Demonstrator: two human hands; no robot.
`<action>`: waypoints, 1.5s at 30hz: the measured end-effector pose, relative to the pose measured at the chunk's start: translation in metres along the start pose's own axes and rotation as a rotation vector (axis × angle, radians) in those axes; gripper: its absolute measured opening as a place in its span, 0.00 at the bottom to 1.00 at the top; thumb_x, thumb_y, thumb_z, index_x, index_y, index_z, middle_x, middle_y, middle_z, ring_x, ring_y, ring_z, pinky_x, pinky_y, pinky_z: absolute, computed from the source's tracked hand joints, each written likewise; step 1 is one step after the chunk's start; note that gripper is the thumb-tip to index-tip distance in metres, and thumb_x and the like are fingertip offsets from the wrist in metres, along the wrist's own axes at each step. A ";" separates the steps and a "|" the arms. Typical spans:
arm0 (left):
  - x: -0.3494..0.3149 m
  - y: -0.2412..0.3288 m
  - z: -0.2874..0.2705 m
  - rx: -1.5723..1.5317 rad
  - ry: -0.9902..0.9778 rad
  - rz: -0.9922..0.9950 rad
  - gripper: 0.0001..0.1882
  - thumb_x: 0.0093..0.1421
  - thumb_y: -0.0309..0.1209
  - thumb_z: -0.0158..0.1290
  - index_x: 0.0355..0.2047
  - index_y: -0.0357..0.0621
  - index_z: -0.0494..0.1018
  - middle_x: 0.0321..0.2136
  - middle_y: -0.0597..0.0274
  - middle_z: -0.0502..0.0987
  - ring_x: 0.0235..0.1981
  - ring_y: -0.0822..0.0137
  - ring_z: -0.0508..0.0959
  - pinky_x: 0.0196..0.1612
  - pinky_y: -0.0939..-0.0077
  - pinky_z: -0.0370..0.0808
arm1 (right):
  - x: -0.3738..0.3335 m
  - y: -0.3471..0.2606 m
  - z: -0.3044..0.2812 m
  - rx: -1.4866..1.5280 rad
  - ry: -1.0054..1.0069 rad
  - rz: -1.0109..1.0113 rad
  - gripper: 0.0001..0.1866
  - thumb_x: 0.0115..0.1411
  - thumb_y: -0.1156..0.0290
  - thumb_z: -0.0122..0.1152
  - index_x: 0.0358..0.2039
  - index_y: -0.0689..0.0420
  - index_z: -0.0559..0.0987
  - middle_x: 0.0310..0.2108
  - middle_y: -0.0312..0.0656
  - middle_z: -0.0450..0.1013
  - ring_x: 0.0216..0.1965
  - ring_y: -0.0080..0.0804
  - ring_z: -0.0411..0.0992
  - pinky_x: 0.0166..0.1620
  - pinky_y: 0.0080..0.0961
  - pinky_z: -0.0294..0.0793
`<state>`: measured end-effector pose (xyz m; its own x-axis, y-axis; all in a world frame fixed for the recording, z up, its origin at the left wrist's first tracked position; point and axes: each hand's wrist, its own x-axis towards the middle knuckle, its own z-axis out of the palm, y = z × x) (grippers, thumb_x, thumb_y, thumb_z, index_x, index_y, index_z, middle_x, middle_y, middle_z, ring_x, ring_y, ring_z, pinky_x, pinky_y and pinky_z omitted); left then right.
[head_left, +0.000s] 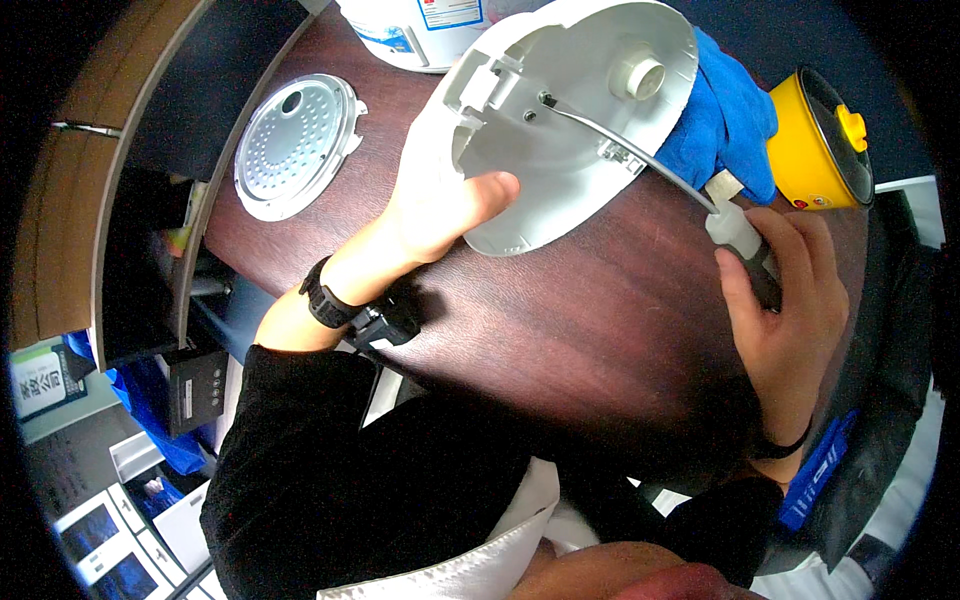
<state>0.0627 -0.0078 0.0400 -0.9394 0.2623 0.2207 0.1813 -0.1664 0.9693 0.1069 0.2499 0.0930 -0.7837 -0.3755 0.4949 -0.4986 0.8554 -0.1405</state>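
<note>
White plastic cover, held tilted above the dark red-brown worktop, its hollow inner face turned toward the viewer. The left hand grips the cover at its left edge, thumb laid over the inner side; the remaining fingers are hidden behind the wall. The right hand is closed around the grey-and-black handle of a screwdriver, whose long metal shaft slants up and leftward across the cavity. The tip lies at one of two small dark holes in the inner wall; whether it is seated cannot be told. Also visible within the cover: a short round socket, upper right. Left on the worktop, well apart from the cover: a round, perforated disc, pale grey, with one larger dark opening near its rim. Beyond the cover: a white container bearing labels, partly cut off by the upper edge. To the right: a crumpled blue cloth, with a yellow pot just beside it. A black watch encircles the left wrist.
</note>
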 end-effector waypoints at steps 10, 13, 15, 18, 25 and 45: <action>0.001 -0.002 -0.010 0.306 -0.053 0.158 0.42 0.37 0.34 0.51 0.55 0.33 0.55 0.46 0.53 0.67 0.48 0.64 0.66 0.52 0.71 0.61 | -0.009 -0.004 -0.004 0.179 -0.159 0.132 0.14 0.48 0.70 0.61 0.37 0.56 0.73 0.30 0.47 0.70 0.29 0.46 0.72 0.30 0.33 0.71; 0.006 -0.009 -0.015 0.304 -0.071 0.265 0.42 0.37 0.36 0.52 0.55 0.34 0.54 0.48 0.53 0.66 0.49 0.63 0.66 0.52 0.70 0.62 | -0.012 -0.008 0.009 0.503 -0.174 0.188 0.10 0.52 0.70 0.57 0.34 0.59 0.71 0.23 0.47 0.70 0.25 0.42 0.72 0.27 0.30 0.68; -0.002 -0.002 -0.012 0.297 -0.011 0.115 0.43 0.37 0.36 0.52 0.56 0.34 0.53 0.49 0.53 0.65 0.50 0.62 0.65 0.51 0.69 0.63 | -0.013 -0.016 0.009 0.741 -0.353 0.369 0.08 0.54 0.71 0.56 0.32 0.60 0.70 0.20 0.46 0.69 0.22 0.38 0.72 0.25 0.28 0.67; -0.004 -0.004 -0.012 0.285 0.028 0.043 0.43 0.38 0.36 0.53 0.56 0.34 0.52 0.49 0.52 0.64 0.50 0.62 0.65 0.51 0.68 0.63 | -0.022 -0.018 0.020 1.252 -0.615 0.575 0.07 0.60 0.69 0.48 0.33 0.60 0.69 0.16 0.39 0.65 0.14 0.22 0.63 0.19 0.18 0.59; -0.006 -0.011 -0.013 0.276 0.088 0.068 0.43 0.38 0.36 0.53 0.56 0.34 0.52 0.48 0.51 0.64 0.50 0.62 0.65 0.51 0.68 0.63 | -0.017 -0.013 0.025 1.615 -0.770 0.724 0.12 0.62 0.64 0.44 0.35 0.61 0.68 0.16 0.36 0.64 0.12 0.16 0.57 0.16 0.15 0.55; 0.013 -0.018 -0.022 0.470 -0.099 0.471 0.42 0.37 0.41 0.52 0.53 0.32 0.56 0.48 0.47 0.64 0.48 0.58 0.67 0.50 0.66 0.64 | -0.013 -0.005 0.019 0.394 -0.171 0.242 0.09 0.54 0.63 0.57 0.30 0.55 0.73 0.21 0.45 0.69 0.24 0.44 0.72 0.23 0.31 0.67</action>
<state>0.0410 -0.0228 0.0226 -0.7018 0.3523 0.6192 0.6939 0.1409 0.7062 0.1124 0.2440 0.0708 -0.9272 -0.2644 0.2651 -0.3716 0.7375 -0.5640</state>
